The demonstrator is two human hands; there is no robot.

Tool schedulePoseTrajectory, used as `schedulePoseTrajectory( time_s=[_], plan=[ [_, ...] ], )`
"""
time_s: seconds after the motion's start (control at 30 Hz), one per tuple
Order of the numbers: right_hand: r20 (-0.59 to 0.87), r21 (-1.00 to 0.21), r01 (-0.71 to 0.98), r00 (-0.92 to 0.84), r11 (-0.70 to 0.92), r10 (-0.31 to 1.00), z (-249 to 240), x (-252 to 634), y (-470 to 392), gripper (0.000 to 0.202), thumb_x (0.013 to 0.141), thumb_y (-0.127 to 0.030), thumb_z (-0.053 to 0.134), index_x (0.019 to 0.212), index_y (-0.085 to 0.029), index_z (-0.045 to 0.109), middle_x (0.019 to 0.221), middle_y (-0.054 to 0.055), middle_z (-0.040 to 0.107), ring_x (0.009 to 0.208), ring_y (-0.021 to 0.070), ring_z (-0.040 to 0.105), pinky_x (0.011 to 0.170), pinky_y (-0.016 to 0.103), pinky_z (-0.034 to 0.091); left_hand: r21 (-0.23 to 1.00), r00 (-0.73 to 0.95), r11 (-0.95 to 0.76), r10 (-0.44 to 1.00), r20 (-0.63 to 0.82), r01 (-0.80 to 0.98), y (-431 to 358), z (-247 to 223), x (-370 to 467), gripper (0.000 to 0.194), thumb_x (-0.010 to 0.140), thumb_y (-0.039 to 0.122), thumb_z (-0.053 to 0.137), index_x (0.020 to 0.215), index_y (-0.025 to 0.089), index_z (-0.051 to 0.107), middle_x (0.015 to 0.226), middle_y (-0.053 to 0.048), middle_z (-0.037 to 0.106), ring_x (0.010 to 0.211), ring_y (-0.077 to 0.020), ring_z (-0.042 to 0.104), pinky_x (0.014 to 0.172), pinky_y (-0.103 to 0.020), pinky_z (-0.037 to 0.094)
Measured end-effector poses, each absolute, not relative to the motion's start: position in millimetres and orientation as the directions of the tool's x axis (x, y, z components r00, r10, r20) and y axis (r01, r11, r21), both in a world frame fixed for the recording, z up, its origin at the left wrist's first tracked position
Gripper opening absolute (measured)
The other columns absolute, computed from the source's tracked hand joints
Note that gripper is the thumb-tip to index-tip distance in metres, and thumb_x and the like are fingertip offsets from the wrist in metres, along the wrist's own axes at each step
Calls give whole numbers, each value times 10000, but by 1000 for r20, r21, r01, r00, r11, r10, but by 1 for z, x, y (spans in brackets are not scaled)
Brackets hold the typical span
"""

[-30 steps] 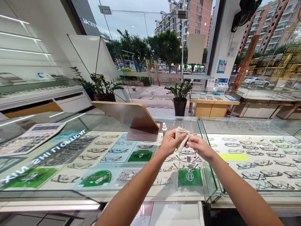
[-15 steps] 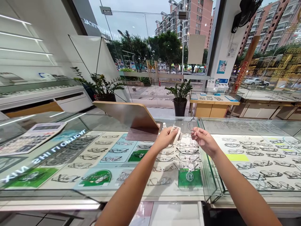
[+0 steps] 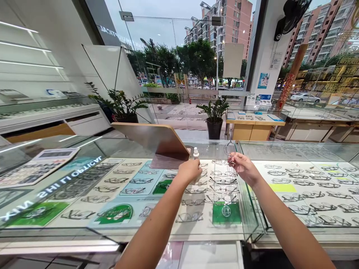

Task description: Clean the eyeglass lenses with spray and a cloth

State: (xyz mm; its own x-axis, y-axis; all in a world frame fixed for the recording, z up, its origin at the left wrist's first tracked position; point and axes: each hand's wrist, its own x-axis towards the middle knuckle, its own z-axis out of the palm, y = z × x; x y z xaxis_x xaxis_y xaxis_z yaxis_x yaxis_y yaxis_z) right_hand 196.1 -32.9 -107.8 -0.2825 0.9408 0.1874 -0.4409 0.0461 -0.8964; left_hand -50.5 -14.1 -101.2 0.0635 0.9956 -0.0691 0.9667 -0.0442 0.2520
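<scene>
My right hand (image 3: 243, 167) is closed on a pair of thin-rimmed glasses (image 3: 227, 149), held upright above the glass counter. My left hand (image 3: 190, 171) is closed beside a small white bottle (image 3: 196, 153), which stands just behind its fingers. What the left fingers hold, if anything, is hidden; the pale cloth is out of sight. Under the glass, rows of eyeglasses (image 3: 223, 180) lie below both hands, with a green card (image 3: 226, 213) nearer to me.
A tilted wooden-edged mirror (image 3: 157, 136) stands left of my left hand. A large calculator (image 3: 39, 164) lies at the far left. Potted plants (image 3: 214, 116) stand behind the glass counter (image 3: 207, 235). Another display case (image 3: 308, 231) adjoins on the right.
My left hand has moved left and slightly down, away from the glasses to the bottle. The cloth it held has gone from view. My right hand has hardly moved.
</scene>
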Motion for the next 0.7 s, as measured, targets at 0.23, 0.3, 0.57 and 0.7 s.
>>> schedulePoseTrajectory(
  time_s=[0.23, 0.3, 0.57, 0.7],
  plan=[
    [194, -889, -455, -282, 47, 940, -106, 195, -34, 405, 655, -502, 974, 702, -188, 723, 974, 40, 626, 927, 150, 586, 792, 261, 458, 328, 76, -136, 979, 188, 935, -26, -93, -39, 71, 935, 252, 540, 897, 227, 595, 920, -32, 733, 859, -230, 656, 658, -320, 362],
    [186, -892, -450, -287, 39, 940, -106, 195, -34, 419, 651, -507, 975, 707, -185, 714, 950, 43, 646, 931, 154, 599, 803, 267, 461, 451, 68, -211, 948, 312, 867, -28, -95, -36, 76, 895, 255, 590, 824, 229, 590, 766, 3, 691, 736, -198, 619, 639, -307, 351],
    [189, -918, -394, -326, 49, 926, -103, 194, -39, 440, 674, -546, 954, 732, -197, 692, 845, 33, 694, 888, 162, 619, 833, 291, 456, 547, 60, -711, 632, 773, 441, -31, -102, -27, 197, 946, 331, 656, 799, 200, 675, 763, -3, 710, 691, -142, 593, 659, -267, 428],
    [190, -938, -341, -364, 60, 912, -103, 194, -39, 437, 709, -566, 925, 747, -199, 690, 834, 37, 705, 869, 170, 622, 834, 307, 447, 518, 16, -768, 565, 825, 376, -32, -102, -24, 166, 990, 308, 662, 879, 198, 718, 835, -18, 749, 742, -142, 619, 685, -266, 450]
  ],
)
